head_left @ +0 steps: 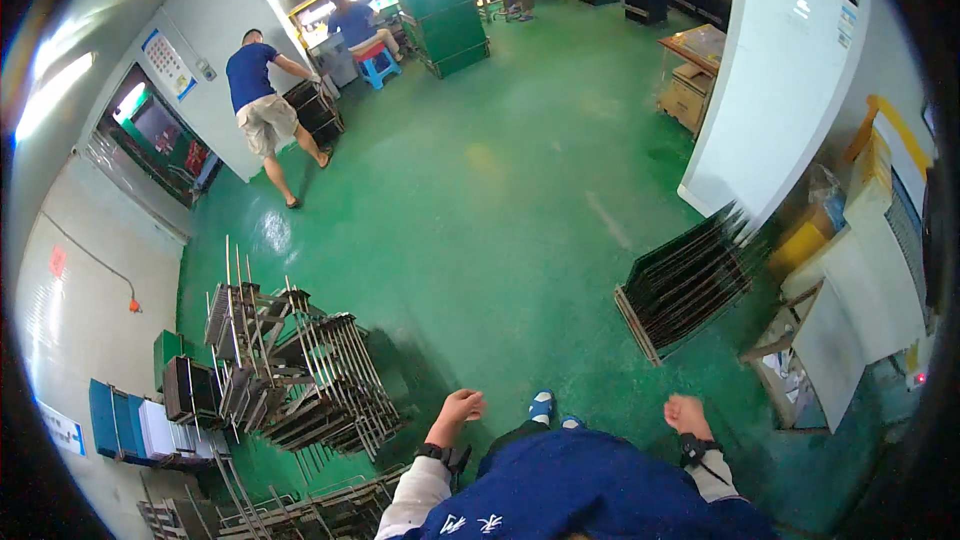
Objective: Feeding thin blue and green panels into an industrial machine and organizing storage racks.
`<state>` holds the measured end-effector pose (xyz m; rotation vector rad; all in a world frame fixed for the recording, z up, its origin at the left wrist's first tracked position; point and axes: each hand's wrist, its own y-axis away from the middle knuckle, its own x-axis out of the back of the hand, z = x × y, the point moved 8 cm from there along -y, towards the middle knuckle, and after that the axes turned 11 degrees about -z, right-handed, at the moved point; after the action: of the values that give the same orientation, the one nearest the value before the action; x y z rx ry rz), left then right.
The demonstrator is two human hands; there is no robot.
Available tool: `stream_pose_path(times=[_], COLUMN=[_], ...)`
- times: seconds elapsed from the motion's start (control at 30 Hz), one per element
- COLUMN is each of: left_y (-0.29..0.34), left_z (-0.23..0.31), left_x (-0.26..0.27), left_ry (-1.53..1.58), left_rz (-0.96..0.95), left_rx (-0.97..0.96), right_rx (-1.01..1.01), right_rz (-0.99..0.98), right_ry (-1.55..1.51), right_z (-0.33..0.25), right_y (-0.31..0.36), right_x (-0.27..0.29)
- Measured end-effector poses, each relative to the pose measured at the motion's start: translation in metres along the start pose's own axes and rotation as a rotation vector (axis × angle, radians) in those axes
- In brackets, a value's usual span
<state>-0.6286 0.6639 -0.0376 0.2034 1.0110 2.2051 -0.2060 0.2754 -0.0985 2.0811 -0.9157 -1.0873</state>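
My left hand [462, 410] hangs in front of my body on the left, its fingers curled in and nothing visible in them. A stack of metal racks [320, 370] with upright rods stands on the floor to its left, apart from the hand. On the other side, my right hand [686, 414] is closed in a loose fist, and I see nothing held. Nearest to it is a dark slatted rack [685, 285] on the floor ahead, not touched. A dark strap [697, 450] is around my right wrist; another band [436, 453] is on the left.
A tall white cabinet [775, 70] rises at the right, beside a wooden cart [690, 80] with boxes. Far left, a person [255, 80] bends over a black crate [313, 112]. Green bins [445, 25] stand near seated workers. An open-fronted white bin [825, 355] sits at right.
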Motion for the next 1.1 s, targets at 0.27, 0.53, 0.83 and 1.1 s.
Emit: stream_pose_path(times=[0.27,0.53,0.83,1.1], left_y=[-0.056,-0.128,-0.141,-0.146], left_z=[-0.042,-0.097,-0.009,-0.023], left_x=[0.038,0.032,-0.089,-0.234], left_ry=[0.0,0.006,-0.325,-0.422], left_rz=[0.074,-0.281,-0.217,-0.357], left_rx=[0.167,0.277,0.283,0.363], right_rx=[0.391,0.107,0.001,0.049], right_rz=[-0.027,0.369,0.423,0.483], right_ry=[1.55,0.086,0.06,-0.184], right_z=[0.048,0.052,0.075,0.127], right_y=[0.055,0.076,0.085,0.126], right_x=[0.043,0.005,0.065,0.206])
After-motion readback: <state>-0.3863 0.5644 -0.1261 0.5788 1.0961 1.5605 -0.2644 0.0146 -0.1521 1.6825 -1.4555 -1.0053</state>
